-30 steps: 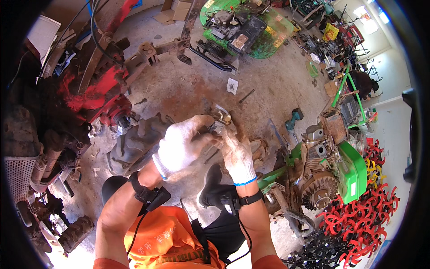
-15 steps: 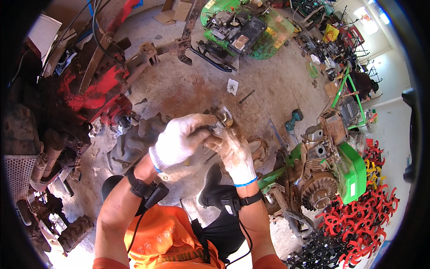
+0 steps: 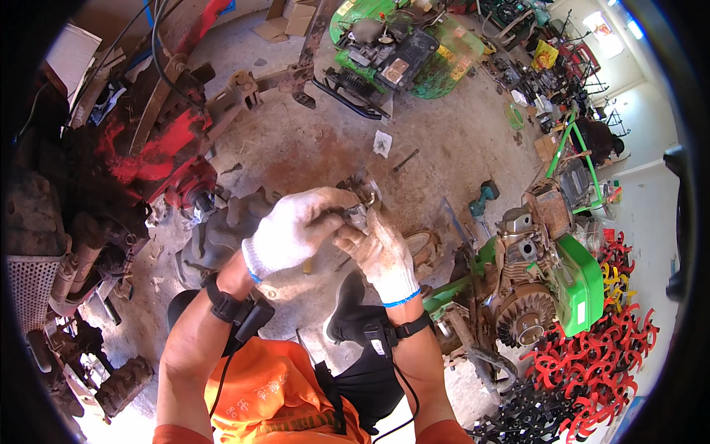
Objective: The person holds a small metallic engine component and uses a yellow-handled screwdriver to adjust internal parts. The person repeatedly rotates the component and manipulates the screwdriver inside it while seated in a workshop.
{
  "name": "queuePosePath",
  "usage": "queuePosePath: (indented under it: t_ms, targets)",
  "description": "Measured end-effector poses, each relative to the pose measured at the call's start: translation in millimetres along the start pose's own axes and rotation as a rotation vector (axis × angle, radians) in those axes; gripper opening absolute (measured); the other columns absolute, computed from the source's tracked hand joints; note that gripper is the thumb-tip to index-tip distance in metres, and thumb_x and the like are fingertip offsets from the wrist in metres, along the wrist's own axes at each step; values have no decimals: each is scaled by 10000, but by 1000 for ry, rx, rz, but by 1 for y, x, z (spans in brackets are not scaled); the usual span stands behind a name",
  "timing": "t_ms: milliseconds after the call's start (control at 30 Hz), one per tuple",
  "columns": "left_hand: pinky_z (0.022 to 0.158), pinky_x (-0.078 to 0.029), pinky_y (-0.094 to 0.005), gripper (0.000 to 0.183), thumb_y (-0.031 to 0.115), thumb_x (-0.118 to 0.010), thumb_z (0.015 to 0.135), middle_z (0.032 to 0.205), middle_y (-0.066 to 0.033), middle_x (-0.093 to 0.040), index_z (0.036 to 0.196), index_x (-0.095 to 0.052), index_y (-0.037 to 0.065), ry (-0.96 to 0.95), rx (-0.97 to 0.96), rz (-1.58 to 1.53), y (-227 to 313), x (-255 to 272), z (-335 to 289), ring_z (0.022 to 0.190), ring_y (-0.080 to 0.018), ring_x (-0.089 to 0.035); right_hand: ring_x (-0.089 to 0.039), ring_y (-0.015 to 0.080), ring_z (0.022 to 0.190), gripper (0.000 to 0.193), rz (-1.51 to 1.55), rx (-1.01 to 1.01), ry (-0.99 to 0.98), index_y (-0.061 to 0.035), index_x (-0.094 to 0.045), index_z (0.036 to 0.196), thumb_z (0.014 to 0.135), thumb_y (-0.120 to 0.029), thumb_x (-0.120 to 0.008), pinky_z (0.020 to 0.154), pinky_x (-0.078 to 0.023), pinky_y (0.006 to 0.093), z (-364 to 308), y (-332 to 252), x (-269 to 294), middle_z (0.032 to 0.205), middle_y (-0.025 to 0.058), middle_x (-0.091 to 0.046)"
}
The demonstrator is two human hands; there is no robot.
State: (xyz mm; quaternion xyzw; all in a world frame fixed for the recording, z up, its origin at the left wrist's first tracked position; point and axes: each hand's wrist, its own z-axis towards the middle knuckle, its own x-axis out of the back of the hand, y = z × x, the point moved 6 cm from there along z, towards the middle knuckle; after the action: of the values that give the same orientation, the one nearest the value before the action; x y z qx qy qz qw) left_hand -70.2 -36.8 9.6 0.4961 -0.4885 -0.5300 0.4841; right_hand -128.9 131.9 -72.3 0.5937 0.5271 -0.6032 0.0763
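Note:
Both of my hands wear white knitted work gloves, the right one stained brown. They meet over the floor in front of my knees. Between their fingertips is a small grey metal part [image 3: 358, 215] with a brassy bit on its far side; the fingers cover much of it, so its kind does not show. My left hand [image 3: 299, 226] is closed on the part from the left. My right hand [image 3: 381, 255] grips it from the right, thumb and fingers curled around it. Under and beyond the hands lies a dark, rusty piece, partly hidden.
A dirty engine with a green tank [image 3: 580, 285] stands at right, near a teal power tool [image 3: 484, 198]. Red curved blades [image 3: 592, 355] are heaped lower right. A red machine [image 3: 159, 144] fills the left; a green machine [image 3: 399, 55] stands far off. A metal rod [image 3: 406, 160] lies on the floor.
The metal part has turned slightly between my fingers, and its brassy bit shows differently. My hands stay nearly in place, the right tilting a little.

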Motion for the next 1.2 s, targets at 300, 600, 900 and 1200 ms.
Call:
queuePosePath:
  t_ms: [300,600,900,1200]
  targets:
    - [892,-624,-342,360,-16,-639,1017,1100,-166,-809,1376,-651,-19,73,-41,-22,-3,-5,0,986,-189,-797,-732,327,1192,484,-68,85,-24,-67,-512,1562,1134,-275,-602,1079,-589,521,-3,-11,-19,1418,147,-679]
    - [908,-624,-335,301,-39,-658,1034,1126,-129,-780,1334,-653,-56,163,-264,432,20,-3,-5,1004,-168,-766,-663,295,1294,737,-183,167,-26,-155,-356,1676,1058,-310,-727,1025,-602,450,-2,-17,-27,1560,121,-551]
    - [918,-583,-317,254,57,-692,1067,1120,-86,-760,1300,-670,-42,193,19,-256,4,6,-5,995,-138,-701,-694,311,1233,645,-89,195,-100,-169,-400,1663,1093,-295,-676,1101,-572,534,-3,-18,-32,1486,135,-621]
    - [931,-610,-392,360,134,-696,1080,1149,-138,-745,1365,-611,-68,136,189,-634,-14,6,-2,1005,-238,-751,-670,179,994,717,-122,103,17,-71,-555,1501,1013,-568,-726,963,-571,393,-4,-15,-39,1287,62,-704]
